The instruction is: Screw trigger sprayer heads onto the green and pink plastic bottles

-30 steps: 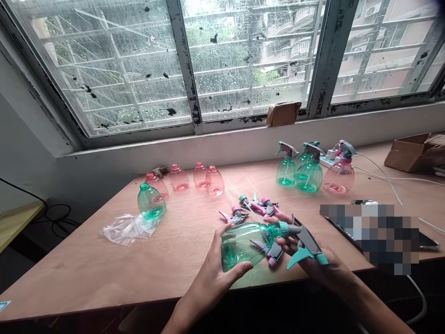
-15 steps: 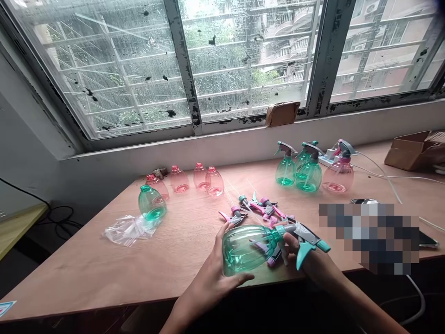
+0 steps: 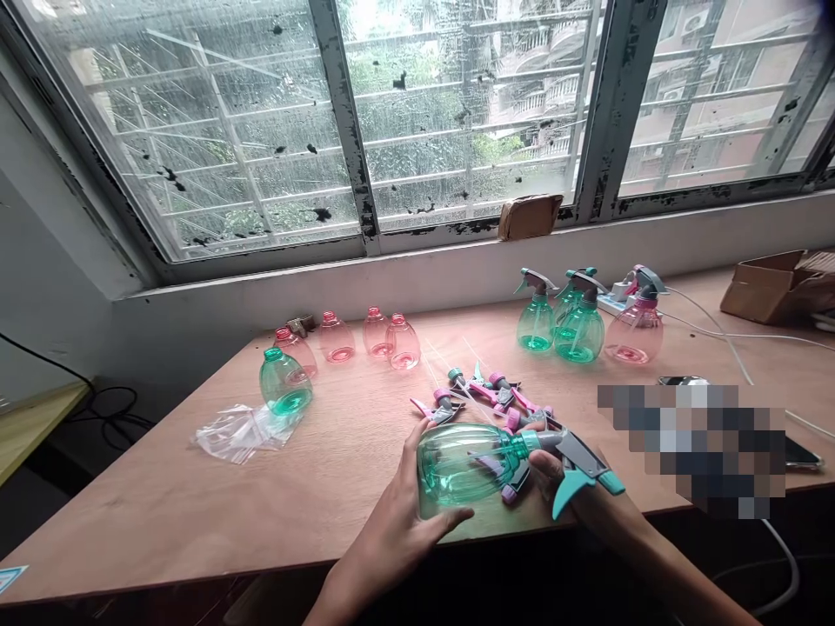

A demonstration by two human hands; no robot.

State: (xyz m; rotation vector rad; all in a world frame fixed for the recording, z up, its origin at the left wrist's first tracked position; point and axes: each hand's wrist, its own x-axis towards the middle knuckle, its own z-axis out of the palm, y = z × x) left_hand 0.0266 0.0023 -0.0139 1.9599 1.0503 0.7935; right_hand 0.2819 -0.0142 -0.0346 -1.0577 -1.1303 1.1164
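Over the front of the wooden tabletop (image 3: pixel 274 513), our half-curled left hand (image 3: pixel 404 517) cradles a green spray bottle (image 3: pixel 457 465) sideways; our right hand (image 3: pixel 591 504), fingers bent, grips its gray-and-teal trigger sprayer (image 3: pixel 577 456).

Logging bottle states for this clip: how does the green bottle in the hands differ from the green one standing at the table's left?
The held green bottle has a spray head at its neck; the standing green bottle has none. The held green bottle lies roughly sideways in the left hand, while the standing green bottle rests mouth up on the table, by the clear plastic. Both are see-through green and look similar in shape.
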